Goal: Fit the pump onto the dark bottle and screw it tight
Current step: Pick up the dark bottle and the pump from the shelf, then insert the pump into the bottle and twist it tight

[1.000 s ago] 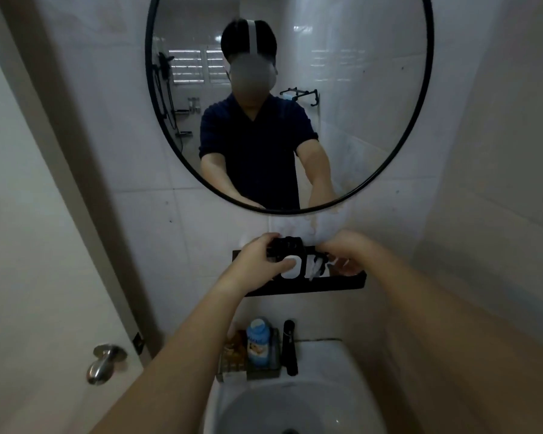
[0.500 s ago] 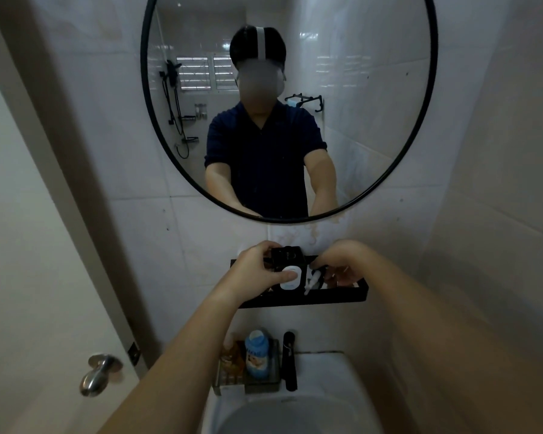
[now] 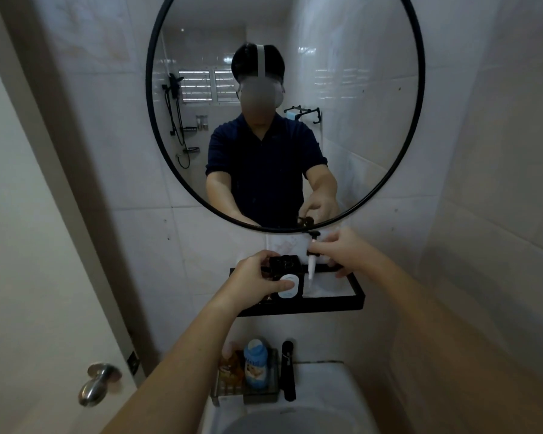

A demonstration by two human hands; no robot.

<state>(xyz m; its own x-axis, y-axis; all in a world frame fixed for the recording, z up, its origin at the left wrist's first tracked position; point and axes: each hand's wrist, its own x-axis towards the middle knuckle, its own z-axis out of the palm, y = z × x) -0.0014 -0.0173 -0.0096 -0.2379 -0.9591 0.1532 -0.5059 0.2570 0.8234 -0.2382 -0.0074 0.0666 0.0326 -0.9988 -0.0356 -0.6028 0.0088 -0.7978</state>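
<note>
Fingers of the left hand are curling around the dark bottle, pressing against its left side while the thumb is lying across the white oval label on its front. That bottle is standing upright on the black wall shelf, toward the shelf's left half, its open ribbed neck facing up. At about 2 o'clock from the bottle, the right hand is pinching the pump between thumb and fingertips, gripping it around the collar. The pump is hanging clear of the bottle, just beside and above its neck, with the black nozzle head at the top and the pale dip tube pointing down toward the shelf floor. At 12 o'clock above both hands, the round black-framed mirror is reflecting the person in a dark shirt. At 6 o'clock below the shelf, a blue bottle is standing in a small caddy at the back of the white sink, beside a black tap. At 8 o'clock, a metal door knob is showing on the pale door.
</note>
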